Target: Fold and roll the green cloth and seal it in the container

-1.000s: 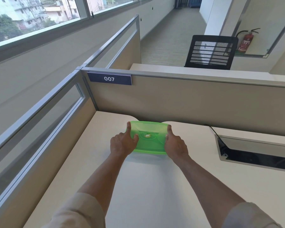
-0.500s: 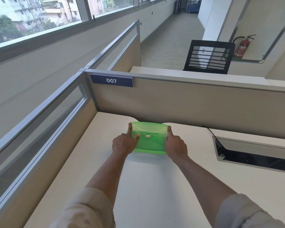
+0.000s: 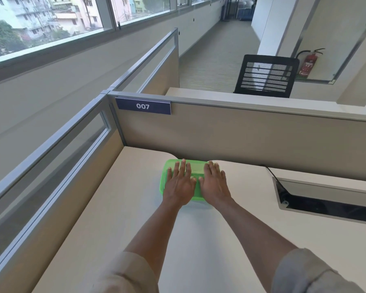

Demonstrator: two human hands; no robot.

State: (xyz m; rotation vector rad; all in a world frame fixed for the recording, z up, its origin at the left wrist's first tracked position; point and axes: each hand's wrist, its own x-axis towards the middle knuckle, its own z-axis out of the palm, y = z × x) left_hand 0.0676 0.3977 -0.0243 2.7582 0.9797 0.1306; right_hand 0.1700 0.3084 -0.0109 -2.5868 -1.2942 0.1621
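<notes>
- The green container point(image 3: 167, 178), lid on, sits on the counter point(image 3: 199, 240) near the partition point(image 3: 241, 140).
- The left hand point(image 3: 180, 185) and right hand point(image 3: 215, 182) lie flat on its lid, fingers spread, gripping nothing.

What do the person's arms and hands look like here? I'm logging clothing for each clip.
Both hands, left hand and right hand, are bare: no gloves, rings or watch visible. The forearms are uncovered. Light beige sleeves, left sleeve and right sleeve, are pushed up near the elbows.
</notes>
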